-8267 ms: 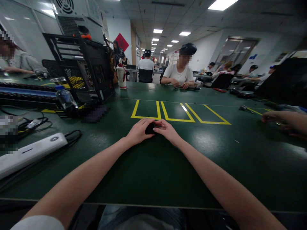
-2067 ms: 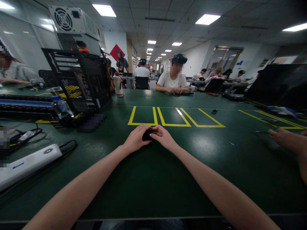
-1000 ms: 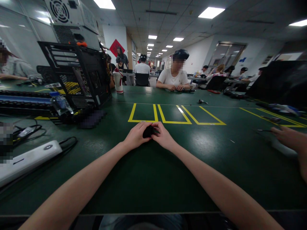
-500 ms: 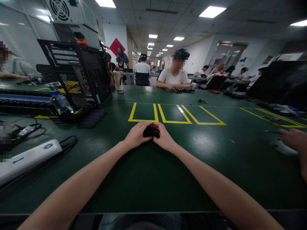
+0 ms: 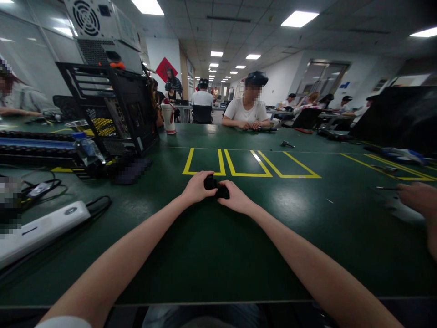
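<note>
My left hand (image 5: 198, 188) is closed around a small black part (image 5: 209, 182), with the thumb below it and the fingers over its far side. Just to the right and slightly nearer to me, a second black piece (image 5: 223, 192) is gripped by my right hand (image 5: 236, 197). Both look dark and rounded; what exactly they are I cannot make out. The pieces lie very close together, and whether they touch is unclear. Both hands are low over the green table (image 5: 211, 255), just in front of a yellow tape outline (image 5: 205, 173).
A black computer case (image 5: 116, 105) stands to the left, near a plastic bottle (image 5: 87, 148) and a white power strip (image 5: 44, 232). A white cup (image 5: 168, 118) is farther back. At right, another person's hand (image 5: 418, 198) holds a thin tool. Someone sits across the table (image 5: 247, 107).
The black thing between my hands, which showed red and green bits before, now appears as two black pieces, one in each hand. My right hand has shifted slightly toward me.
</note>
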Demonstrator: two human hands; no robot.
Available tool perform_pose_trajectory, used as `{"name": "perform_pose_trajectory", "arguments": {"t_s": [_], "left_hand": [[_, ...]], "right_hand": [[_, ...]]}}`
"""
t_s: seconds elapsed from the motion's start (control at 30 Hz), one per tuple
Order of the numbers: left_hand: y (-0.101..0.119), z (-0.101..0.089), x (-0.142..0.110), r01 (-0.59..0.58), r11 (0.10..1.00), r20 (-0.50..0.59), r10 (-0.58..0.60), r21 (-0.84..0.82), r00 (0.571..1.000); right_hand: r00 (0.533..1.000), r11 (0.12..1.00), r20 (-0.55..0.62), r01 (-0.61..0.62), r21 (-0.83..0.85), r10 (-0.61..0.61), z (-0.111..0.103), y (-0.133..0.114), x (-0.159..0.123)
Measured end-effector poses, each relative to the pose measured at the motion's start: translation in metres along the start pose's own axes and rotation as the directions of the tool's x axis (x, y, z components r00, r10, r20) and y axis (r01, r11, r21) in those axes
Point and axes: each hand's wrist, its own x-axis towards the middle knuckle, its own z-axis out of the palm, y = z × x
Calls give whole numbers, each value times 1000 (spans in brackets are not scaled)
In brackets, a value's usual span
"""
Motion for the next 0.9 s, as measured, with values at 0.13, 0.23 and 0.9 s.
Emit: {"name": "perform_pose_trajectory", "arguments": {"t_s": [0.13, 0.23, 0.9], "left_hand": [[-11, 8, 8, 76, 995, 46, -73, -59, 996], [-14, 12, 12, 111, 983, 96, -97, -145, 991], [9, 45, 38, 261, 939, 123, -238, -224, 963]], "right_hand": [[1000, 1000, 4, 13, -16, -13, -1, 2, 1], [999, 999, 3, 35, -25, -35, -2, 5, 2], [967, 954, -230, -167, -250, 109, -34, 49, 7]]}}
